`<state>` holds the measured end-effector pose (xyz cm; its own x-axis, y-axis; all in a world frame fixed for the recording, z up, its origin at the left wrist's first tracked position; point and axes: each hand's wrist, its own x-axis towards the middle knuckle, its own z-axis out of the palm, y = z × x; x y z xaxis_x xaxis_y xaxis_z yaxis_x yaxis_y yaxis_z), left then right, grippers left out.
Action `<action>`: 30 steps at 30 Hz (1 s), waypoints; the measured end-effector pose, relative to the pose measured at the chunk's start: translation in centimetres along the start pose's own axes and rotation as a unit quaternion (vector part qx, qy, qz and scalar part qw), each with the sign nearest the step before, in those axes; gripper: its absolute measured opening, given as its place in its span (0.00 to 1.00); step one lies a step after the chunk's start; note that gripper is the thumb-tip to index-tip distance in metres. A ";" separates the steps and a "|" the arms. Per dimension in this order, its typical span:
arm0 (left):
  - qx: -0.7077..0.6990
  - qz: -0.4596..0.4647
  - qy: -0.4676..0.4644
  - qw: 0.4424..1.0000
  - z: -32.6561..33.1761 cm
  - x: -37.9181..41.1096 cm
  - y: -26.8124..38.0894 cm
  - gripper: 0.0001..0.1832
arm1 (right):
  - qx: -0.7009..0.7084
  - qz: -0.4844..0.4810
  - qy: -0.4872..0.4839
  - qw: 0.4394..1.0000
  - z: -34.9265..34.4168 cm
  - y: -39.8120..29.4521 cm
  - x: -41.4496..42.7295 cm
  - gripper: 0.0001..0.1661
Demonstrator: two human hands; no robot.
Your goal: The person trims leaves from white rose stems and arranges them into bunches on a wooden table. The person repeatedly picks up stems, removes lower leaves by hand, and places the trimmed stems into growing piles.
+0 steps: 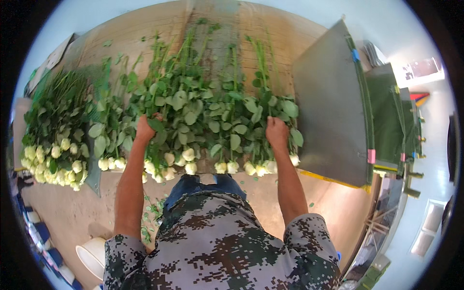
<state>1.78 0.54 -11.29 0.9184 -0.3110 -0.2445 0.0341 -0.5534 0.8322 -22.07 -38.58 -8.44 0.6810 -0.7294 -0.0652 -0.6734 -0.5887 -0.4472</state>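
Cream-white roses with long leafy stems lie across the wooden table, their heads at the edge nearest me. My left hand is closed around leafy rose stems left of the middle, with a leaf covering part of the fingers. To the right, my right hand pinches a rose stem among the leaves, just above several blooms. Leaves hide the exact grip of both hands. A dense bunch of cream roses lies at the far left on green netting.
A grey upright panel with a green edge borders the table on the right, and more green panels stand beyond it. Fallen leaves litter the floor by my legs. A white bucket stands behind me at left.
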 end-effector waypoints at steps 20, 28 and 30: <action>-0.347 -0.136 -0.104 0.922 -5.9 -3.6 1.9 0.15 | 0.328 -0.169 -0.317 0.874 13.3 -26.4 -8.1 0.19; -0.393 -0.109 -0.119 0.905 -8.7 -4.9 5.3 0.20 | 0.353 -0.150 -0.356 0.852 10.5 -27.5 -7.5 0.16; -0.449 -0.119 -0.121 0.877 -9.2 -5.5 6.8 0.18 | 0.440 -0.088 -0.371 0.813 8.8 -28.4 -8.0 0.17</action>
<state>0.57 5.65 0.29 0.7361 -0.4849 -0.4722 0.6098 0.1725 0.7736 -5.85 -12.96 -3.10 0.9505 -0.0580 -0.3052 -0.3023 0.0532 -0.9517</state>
